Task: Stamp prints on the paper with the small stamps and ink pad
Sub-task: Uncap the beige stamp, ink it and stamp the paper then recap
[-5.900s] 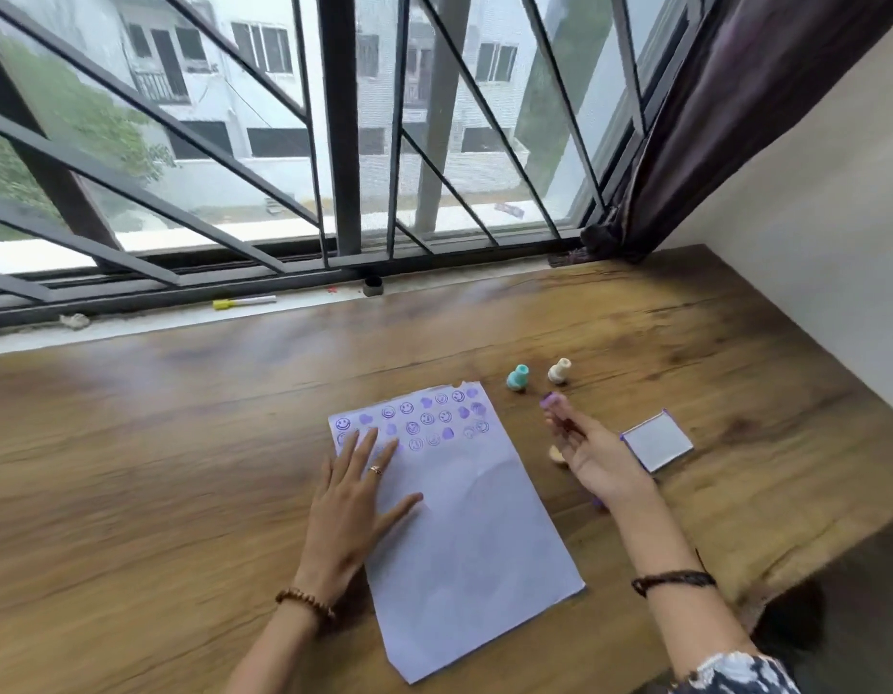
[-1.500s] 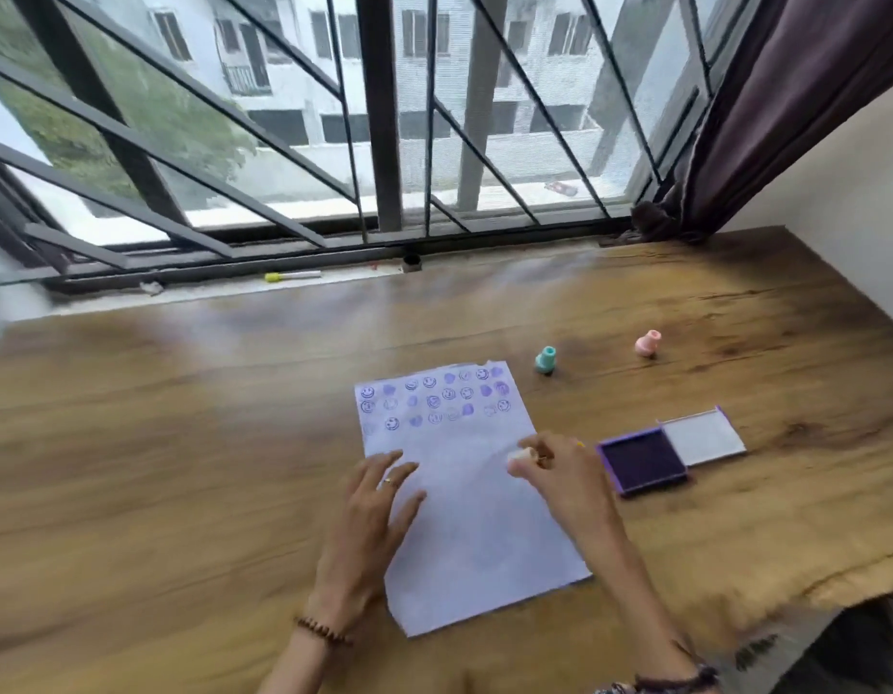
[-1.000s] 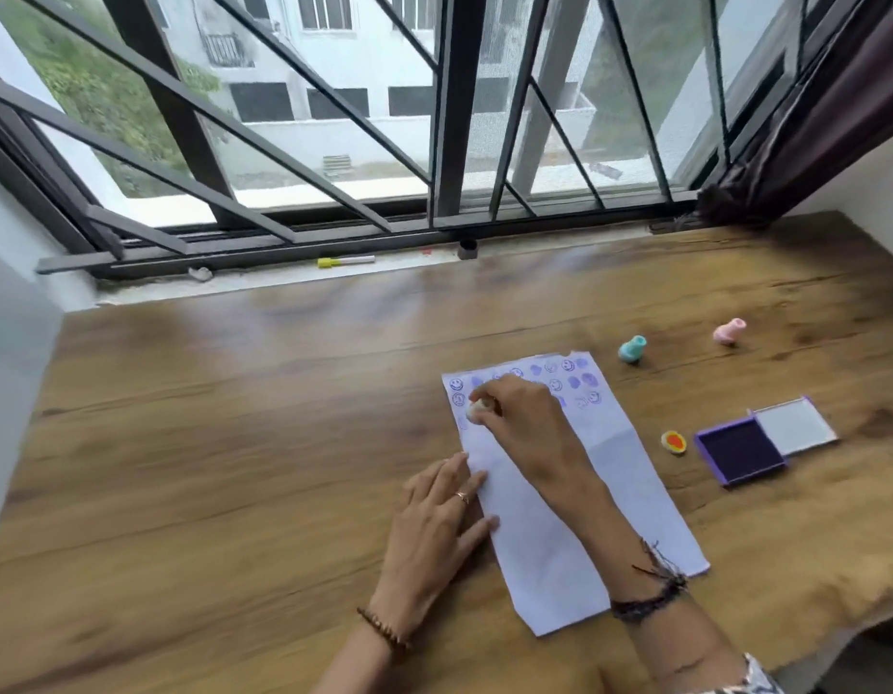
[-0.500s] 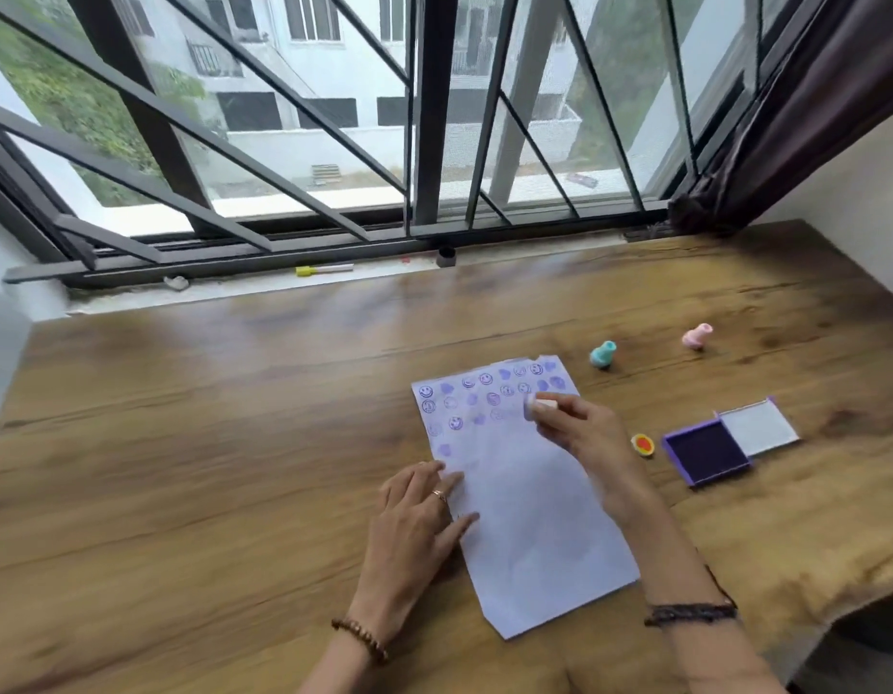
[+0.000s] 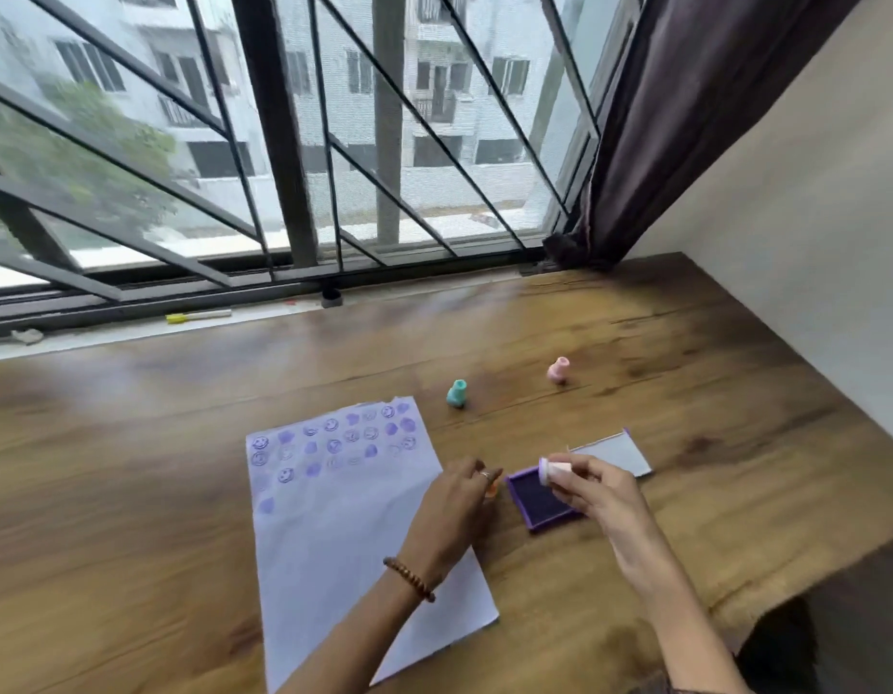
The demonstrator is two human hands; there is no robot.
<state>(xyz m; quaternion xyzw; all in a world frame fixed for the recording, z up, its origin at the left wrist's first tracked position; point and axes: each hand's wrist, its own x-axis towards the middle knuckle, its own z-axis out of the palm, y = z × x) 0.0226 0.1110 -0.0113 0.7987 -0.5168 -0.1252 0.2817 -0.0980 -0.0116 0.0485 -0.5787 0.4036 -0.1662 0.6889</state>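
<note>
The white paper (image 5: 344, 533) lies on the wooden table (image 5: 134, 468), with rows of purple prints across its top. My right hand (image 5: 599, 498) pinches a small white stamp (image 5: 552, 470), held on its side just above the open purple ink pad (image 5: 534, 503). The pad's pale lid (image 5: 617, 453) lies flat behind it. My left hand (image 5: 454, 508) reaches over the paper's right edge, fingertips closed around a small orange stamp (image 5: 492, 489) that is mostly hidden. A teal stamp (image 5: 456, 393) and a pink stamp (image 5: 558, 370) stand farther back.
A barred window runs along the table's far side. On its sill lie a yellow marker (image 5: 196, 316) and a small black cap (image 5: 331, 296). A dark curtain (image 5: 684, 117) hangs at the right, beside a pale wall. The table's front right edge drops off.
My right hand has carried the white stamp from the paper's printed rows to above the ink pad. My left hand left the paper's lower left and went right to the orange stamp.
</note>
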